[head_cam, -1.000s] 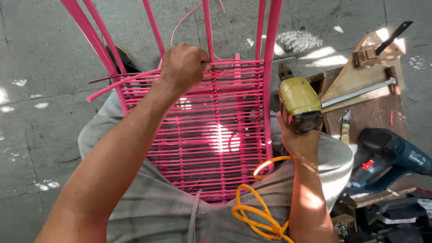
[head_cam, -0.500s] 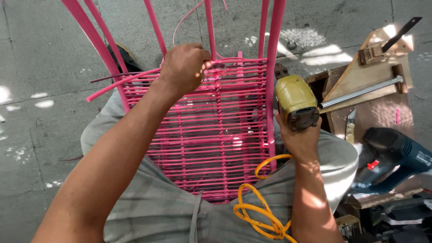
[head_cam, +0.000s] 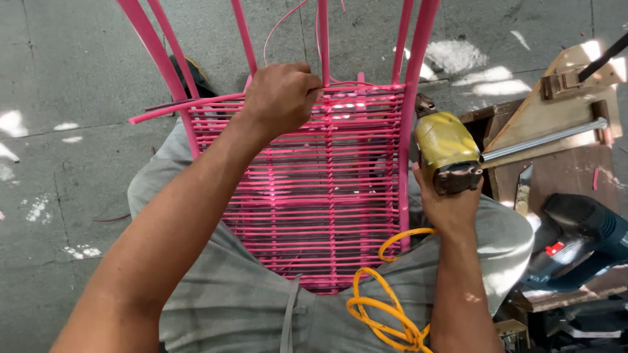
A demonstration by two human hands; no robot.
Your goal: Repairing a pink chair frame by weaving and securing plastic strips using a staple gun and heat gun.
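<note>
A pink metal chair frame [head_cam: 417, 72] with a panel of woven pink cord [head_cam: 314, 196] rests across my lap. My left hand [head_cam: 281, 98] is closed on pink strands at the panel's top edge, beside a thin upright rod. My right hand [head_cam: 451, 206] grips a yellow pneumatic stapler [head_cam: 445, 147] held against the frame's right upright. An orange coiled air hose [head_cam: 383, 314] loops down from the tool over my grey trousers.
A wooden block with a metal rod [head_cam: 549, 134] lies to the right. A blue power drill [head_cam: 582, 242] sits on the low bench at the right. Grey concrete floor [head_cam: 65, 163] spreads to the left, with pale scraps at the back.
The yellow stapler has shifted slightly up and in toward the right upright. My left hand stays on the strands at the panel's top.
</note>
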